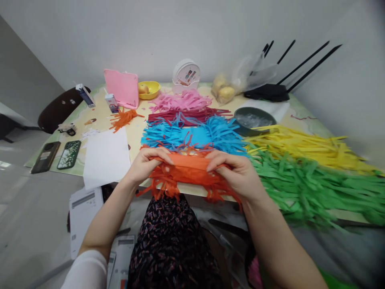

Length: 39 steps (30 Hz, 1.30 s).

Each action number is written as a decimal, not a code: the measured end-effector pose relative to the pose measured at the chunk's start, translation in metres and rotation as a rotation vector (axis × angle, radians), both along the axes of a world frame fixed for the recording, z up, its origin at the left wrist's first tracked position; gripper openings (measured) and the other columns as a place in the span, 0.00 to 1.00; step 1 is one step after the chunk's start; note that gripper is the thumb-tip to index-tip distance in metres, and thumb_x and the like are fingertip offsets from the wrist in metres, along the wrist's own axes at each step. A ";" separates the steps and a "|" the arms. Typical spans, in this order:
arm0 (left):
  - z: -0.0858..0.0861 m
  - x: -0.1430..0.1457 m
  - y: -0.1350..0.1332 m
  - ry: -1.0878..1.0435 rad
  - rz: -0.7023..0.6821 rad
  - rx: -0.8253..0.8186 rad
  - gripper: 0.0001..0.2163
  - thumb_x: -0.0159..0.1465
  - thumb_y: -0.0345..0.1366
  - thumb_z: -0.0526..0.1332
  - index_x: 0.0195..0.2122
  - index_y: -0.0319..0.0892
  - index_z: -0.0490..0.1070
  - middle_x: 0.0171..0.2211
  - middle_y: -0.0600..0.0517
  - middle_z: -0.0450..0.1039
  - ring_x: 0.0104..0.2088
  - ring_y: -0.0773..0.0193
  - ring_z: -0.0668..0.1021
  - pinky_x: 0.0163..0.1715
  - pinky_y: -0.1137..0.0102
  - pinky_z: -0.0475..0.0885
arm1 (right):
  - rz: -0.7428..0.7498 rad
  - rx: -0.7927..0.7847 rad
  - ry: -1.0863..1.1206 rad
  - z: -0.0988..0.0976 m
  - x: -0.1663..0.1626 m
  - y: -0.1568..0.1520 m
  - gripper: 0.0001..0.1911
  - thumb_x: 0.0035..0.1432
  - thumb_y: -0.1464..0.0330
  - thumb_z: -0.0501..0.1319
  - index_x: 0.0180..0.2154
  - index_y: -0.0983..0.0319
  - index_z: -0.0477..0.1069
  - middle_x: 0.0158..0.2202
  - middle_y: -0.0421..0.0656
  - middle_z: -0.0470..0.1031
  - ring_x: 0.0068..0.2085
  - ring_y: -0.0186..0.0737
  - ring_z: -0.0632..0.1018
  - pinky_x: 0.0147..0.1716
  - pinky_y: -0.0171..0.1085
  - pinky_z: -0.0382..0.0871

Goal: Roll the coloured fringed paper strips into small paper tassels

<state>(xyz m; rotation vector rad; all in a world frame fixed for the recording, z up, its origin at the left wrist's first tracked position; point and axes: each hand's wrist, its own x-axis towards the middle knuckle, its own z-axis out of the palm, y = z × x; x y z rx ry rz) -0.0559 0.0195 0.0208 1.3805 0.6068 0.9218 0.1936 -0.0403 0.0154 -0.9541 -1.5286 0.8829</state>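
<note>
Stretched between my two hands at the table's front edge is a piece of orange fringed tissue paper [188,162], its cut strips hanging down at both ends. My left hand [152,161] pinches it near its left end. Thumb and fingers of my right hand [233,170] are closed on the other end. Just beyond lies blue fringed paper [197,136], and behind that are dark red [180,117] and pink fringed paper [183,100]. Green fringed paper [313,188] spreads out to the right of my right hand, with yellow fringed paper [306,146] behind it.
At left are two phones [69,154], a white paper sheet [106,156], a small orange tassel [124,119] and drink cartons [112,103]. A pink tablet case [123,88], yellow bowl [155,89], dark green bowl [254,126] and black router [266,92] stand farther back.
</note>
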 end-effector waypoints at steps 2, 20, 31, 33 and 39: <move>0.000 -0.001 0.000 0.022 0.022 0.029 0.05 0.57 0.31 0.64 0.27 0.38 0.78 0.29 0.50 0.74 0.25 0.70 0.75 0.27 0.74 0.72 | -0.010 0.032 -0.059 0.001 0.000 0.000 0.10 0.59 0.70 0.62 0.26 0.58 0.78 0.30 0.42 0.77 0.34 0.38 0.77 0.32 0.34 0.70; 0.004 0.004 -0.008 0.509 0.185 0.486 0.06 0.63 0.37 0.63 0.33 0.41 0.71 0.35 0.49 0.77 0.39 0.60 0.78 0.43 0.67 0.72 | -0.237 -0.046 -0.345 0.002 -0.011 -0.004 0.04 0.57 0.66 0.64 0.34 0.59 0.74 0.35 0.43 0.79 0.39 0.44 0.79 0.41 0.41 0.73; -0.001 0.010 -0.015 0.082 0.151 -0.010 0.08 0.60 0.38 0.66 0.35 0.38 0.79 0.28 0.49 0.79 0.28 0.65 0.80 0.32 0.73 0.75 | -0.124 -0.213 0.145 -0.006 -0.018 -0.007 0.06 0.56 0.67 0.66 0.36 0.58 0.81 0.29 0.41 0.81 0.27 0.36 0.80 0.29 0.34 0.77; -0.004 0.010 -0.014 0.057 0.161 -0.016 0.07 0.60 0.37 0.65 0.33 0.39 0.80 0.28 0.49 0.79 0.29 0.65 0.80 0.32 0.72 0.75 | -0.116 -0.207 0.166 -0.008 -0.017 -0.007 0.04 0.56 0.67 0.66 0.34 0.57 0.81 0.29 0.41 0.81 0.28 0.36 0.80 0.29 0.33 0.77; -0.004 0.007 -0.013 0.069 0.088 0.106 0.08 0.60 0.38 0.66 0.32 0.40 0.81 0.32 0.47 0.80 0.33 0.63 0.80 0.34 0.72 0.74 | -0.107 -0.119 0.087 -0.010 -0.015 -0.006 0.07 0.58 0.68 0.63 0.31 0.58 0.80 0.28 0.40 0.80 0.29 0.35 0.79 0.30 0.32 0.74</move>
